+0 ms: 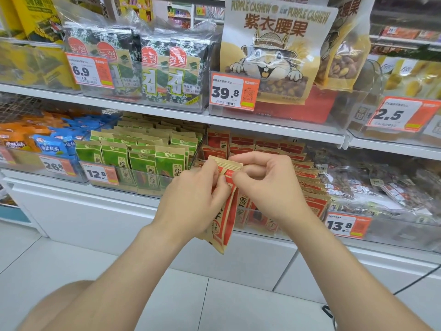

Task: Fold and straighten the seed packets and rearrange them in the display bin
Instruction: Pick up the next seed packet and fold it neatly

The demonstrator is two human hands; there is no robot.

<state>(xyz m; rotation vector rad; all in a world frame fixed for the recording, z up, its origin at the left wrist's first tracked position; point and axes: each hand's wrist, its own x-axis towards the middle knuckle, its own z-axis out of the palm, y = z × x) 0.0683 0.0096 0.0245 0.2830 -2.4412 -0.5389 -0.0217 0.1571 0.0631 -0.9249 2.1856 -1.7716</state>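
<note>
A red and kraft-brown seed packet (228, 211) hangs upright in front of the lower shelf, held by both hands at its top. My left hand (195, 197) grips its upper left side. My right hand (265, 185) pinches the folded brown top strip from the right. Behind my hands a clear display bin (298, 231) holds several more red seed packets (307, 177), leaning in rows. The lower part of the held packet pokes out below my left hand.
A bin of green seed packets (143, 161) stands left of the red ones, with blue and orange snack bags (47, 144) further left. Clear nut bags (381, 187) lie to the right. Seaweed packs (167, 68) and a cashew bag (274, 51) fill the shelf above. Price tags line the bin fronts.
</note>
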